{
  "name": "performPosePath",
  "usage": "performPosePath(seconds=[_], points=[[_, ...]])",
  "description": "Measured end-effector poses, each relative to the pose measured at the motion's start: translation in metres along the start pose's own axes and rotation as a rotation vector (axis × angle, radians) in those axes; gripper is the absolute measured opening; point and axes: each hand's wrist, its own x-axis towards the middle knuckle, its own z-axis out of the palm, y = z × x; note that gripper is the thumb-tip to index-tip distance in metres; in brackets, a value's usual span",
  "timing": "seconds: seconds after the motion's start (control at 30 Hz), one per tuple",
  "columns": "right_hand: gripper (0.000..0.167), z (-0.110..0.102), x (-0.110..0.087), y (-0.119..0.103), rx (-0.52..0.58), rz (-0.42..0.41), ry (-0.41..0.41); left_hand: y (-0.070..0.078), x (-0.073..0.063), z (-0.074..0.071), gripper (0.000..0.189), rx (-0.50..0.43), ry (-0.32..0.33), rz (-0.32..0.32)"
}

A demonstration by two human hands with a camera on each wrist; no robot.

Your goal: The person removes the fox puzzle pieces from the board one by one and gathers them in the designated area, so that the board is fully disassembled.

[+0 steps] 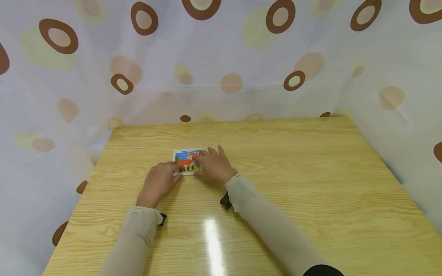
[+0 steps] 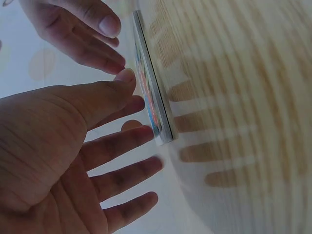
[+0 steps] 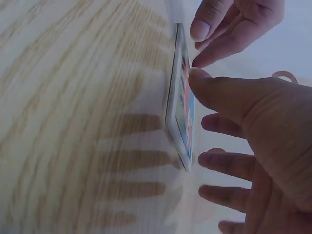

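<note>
L hand (image 1: pixel 159 179): fingers loosely spread, gripping nothing, at L edge of fox pic (image 1: pixel 187 162).
R hand (image 1: pixel 217 166): fingers extended, likewise no grip, at pic's R edge.
Fox pic: flat on table (image 1: pixel 293 172), btwn hands.
Slip risk: uneven fingertip push could skew pic, esp. if table's slick.
Writing: no brand/text legible on pic or spotted cloth (image 1: pixel 207 46) behind.

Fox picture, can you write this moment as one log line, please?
fox picture: face up on table | left hand: at picture's left side | right hand: at picture's right side | contact: unclear
</note>
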Motion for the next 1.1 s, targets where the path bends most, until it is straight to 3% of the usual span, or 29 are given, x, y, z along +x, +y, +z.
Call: performPosePath(seconds=[0.17, 0.43, 0.6, 0.73, 0.83, 0.97, 1.1], points=[[0.048, 0.006, 0.003, -0.003, 0.043, -0.027, -0.018, 0.000, 0.000, 0.000, 0.017, -0.060, -0.049, -0.022], [0.031, 0.008, 0.001, -0.007, 0.079, -0.052, 0.016, 0.003, 0.002, 0.006, 0.005, -0.024, -0.010, 0.029], [0.027, 0.008, -0.003, -0.005, 0.063, -0.058, 0.027, 0.010, 0.000, 0.009, 0.013, -0.003, 0.031, 0.036], [0.024, 0.009, -0.010, -0.002, 0.047, -0.063, 0.063, 0.022, -0.007, 0.011, 0.016, 0.060, 0.063, 0.101], [0.024, 0.010, -0.017, 0.001, 0.040, -0.062, 0.078, 0.031, -0.011, 0.011, 0.019, 0.106, 0.054, 0.133], [0.026, 0.012, -0.026, 0.003, 0.022, -0.064, 0.072, 0.037, -0.016, 0.011, 0.019, 0.120, 0.023, 0.122], [0.026, 0.012, -0.035, 0.002, 0.012, -0.054, 0.063, 0.041, -0.021, 0.015, 0.012, 0.129, 0.038, 0.152]])
